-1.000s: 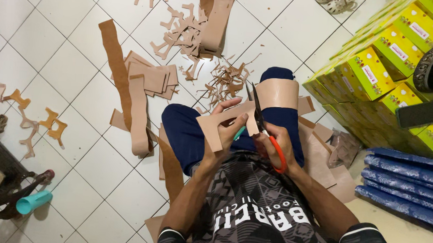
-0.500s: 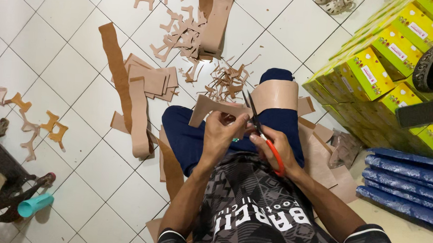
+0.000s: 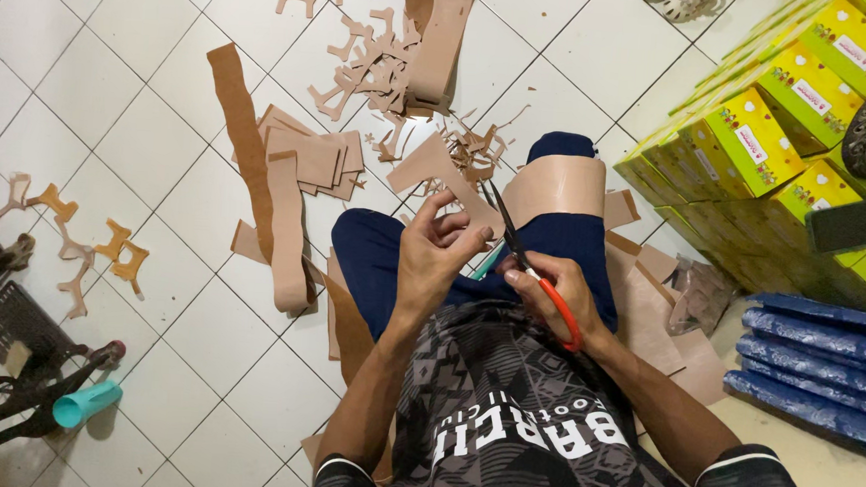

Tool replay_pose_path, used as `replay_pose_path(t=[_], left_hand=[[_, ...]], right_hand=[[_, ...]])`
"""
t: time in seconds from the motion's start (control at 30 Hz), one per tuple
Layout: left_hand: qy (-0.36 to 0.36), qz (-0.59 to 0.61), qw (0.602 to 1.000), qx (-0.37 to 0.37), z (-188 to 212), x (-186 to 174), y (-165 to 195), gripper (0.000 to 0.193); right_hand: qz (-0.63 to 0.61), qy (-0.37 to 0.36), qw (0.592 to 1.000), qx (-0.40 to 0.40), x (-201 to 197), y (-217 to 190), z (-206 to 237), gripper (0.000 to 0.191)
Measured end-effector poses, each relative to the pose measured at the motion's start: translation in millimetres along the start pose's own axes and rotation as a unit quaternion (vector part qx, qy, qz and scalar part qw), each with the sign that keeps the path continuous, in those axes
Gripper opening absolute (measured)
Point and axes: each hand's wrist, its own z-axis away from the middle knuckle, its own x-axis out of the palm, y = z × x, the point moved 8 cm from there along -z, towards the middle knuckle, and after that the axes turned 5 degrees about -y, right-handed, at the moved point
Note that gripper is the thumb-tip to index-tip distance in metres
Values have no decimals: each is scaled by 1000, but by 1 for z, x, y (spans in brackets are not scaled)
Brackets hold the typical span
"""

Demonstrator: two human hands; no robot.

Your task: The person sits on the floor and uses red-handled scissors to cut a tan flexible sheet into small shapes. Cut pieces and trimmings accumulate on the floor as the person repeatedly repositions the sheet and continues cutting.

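Tan leather piece, flat and cut into an angular forked shape, is pinched in the left hand just above the person's knee; the right hand grips red-handled scissors beside it.

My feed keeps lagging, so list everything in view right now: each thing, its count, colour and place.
cut piece: one, tan, in the left hand
scissors: one pair, red handles, in the right hand
strips: several, tan and brown, floor left of the legs
cut shapes: many, tan, floor top centre
small shapes: several, tan and orange, floor far left
boxes: a stack, yellow-green, upper right
rolls: several, blue, right
floor: white tiles
left hand: grip on the cut piece
right hand: grip on the scissors
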Motion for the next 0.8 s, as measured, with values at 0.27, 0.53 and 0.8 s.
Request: replay_pose_path(t=[0.27, 0.53, 0.8], left_hand=[[-49, -114, 992, -17, -7, -6, 15, 73], [11, -89, 996, -20, -6, -6, 9, 47], [1, -49, 999, 0, 5, 5, -4, 44]], right_hand=[[78, -15, 997, 2, -6, -9, 4, 31], [96, -28, 993, 68, -2, -5, 6, 30], [20, -56, 998, -2, 1, -13, 1, 34]])
